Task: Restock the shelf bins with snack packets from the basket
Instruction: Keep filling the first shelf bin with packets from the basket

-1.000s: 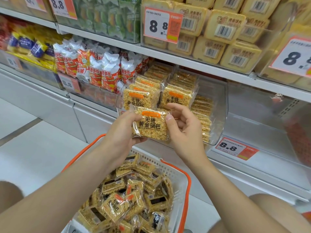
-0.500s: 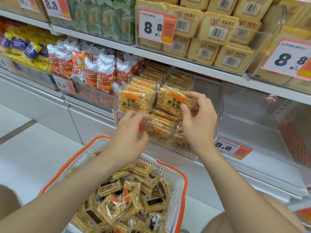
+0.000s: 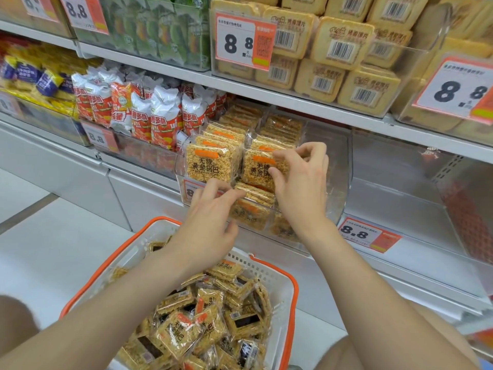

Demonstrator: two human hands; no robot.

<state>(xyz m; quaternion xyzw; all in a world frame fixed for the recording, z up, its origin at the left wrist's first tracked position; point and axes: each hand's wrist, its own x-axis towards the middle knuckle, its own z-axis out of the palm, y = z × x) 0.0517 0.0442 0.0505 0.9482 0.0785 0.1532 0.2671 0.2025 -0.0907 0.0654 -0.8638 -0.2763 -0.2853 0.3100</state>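
The packet (image 3: 260, 170) that both hands were holding up over the basket (image 3: 292, 287) a second ago is now standing at the front of the right row in the clear bin (image 3: 344, 161), just beside the left packet (image 3: 205, 164). The right hand (image 3: 300, 188) is pinching it, thumb on its face and curled fingers over its top edge. The left hand (image 3: 210, 220) is reaching in low with loosely spread fingers, its fingertips (image 3: 236, 193) touching the flat packets (image 3: 256, 197) lying below the upright ones, gripping nothing.
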